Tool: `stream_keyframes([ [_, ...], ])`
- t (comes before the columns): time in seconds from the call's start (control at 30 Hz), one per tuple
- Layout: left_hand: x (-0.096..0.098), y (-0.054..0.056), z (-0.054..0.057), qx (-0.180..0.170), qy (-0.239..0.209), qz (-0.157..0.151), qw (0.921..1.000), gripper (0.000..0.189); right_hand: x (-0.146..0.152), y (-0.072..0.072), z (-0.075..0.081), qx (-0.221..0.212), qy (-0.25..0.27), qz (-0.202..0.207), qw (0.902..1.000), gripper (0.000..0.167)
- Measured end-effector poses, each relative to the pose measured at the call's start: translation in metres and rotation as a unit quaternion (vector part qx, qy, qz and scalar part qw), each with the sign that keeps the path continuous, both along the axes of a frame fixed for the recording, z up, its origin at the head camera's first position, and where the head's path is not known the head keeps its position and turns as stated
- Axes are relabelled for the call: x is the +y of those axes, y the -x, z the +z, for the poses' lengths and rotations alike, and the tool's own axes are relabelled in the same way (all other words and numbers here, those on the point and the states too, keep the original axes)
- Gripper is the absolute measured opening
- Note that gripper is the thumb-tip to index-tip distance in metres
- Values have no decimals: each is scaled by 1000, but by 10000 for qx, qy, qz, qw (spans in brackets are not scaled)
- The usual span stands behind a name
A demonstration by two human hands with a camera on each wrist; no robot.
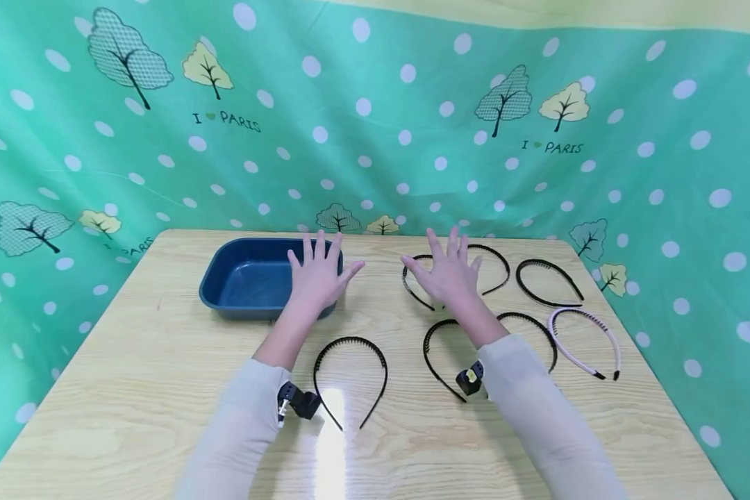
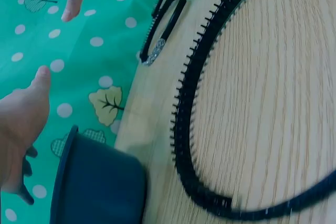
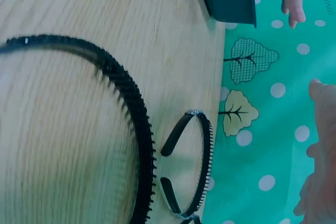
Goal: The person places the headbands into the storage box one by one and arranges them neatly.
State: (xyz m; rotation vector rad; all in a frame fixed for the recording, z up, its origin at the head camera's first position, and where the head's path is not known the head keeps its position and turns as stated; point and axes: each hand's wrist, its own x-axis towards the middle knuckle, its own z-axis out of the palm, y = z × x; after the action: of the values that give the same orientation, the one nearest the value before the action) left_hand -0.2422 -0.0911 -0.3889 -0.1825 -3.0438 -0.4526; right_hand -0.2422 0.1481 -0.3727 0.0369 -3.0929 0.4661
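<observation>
My left hand is held out above the right part of a dark blue plastic basin, its fingers spread and holding nothing. My right hand also has spread fingers and holds nothing; it hovers over a black headband with a glittery section, partly hidden behind it. A toothed black headband lies between the forearms, and shows large in the left wrist view. Under the right forearm are two more black headbands, one on the left and one on the right.
The wooden table meets a green dotted cloth at the back and right. Farther right lie a black headband near the back edge, another black one, and a pale lilac headband.
</observation>
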Motion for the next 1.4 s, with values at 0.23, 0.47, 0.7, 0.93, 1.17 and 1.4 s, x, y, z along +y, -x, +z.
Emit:
stream_keyframes([
  [0.23,-21,1,1,388,-181,-38,9991,78,-9,-2,1,44,645,-17,9979,90],
  [0.47,-53,-3,4,702,-316,53,9970,72,-20,-1,0,83,1118,124,9936,86],
  [0.7,-89,-6,6,745,-363,205,9963,67,-29,0,-1,-69,2033,113,9790,79],
  [0.93,-118,-11,7,601,-479,363,9964,65,-37,2,-5,-140,2330,107,9723,78],
  [1.17,-141,-15,2,377,-863,404,9947,63,-49,5,-10,-127,2505,151,9679,73],
  [1.4,-160,-17,2,300,-1099,521,9921,66,-64,7,-14,-169,2501,145,9680,68],
])
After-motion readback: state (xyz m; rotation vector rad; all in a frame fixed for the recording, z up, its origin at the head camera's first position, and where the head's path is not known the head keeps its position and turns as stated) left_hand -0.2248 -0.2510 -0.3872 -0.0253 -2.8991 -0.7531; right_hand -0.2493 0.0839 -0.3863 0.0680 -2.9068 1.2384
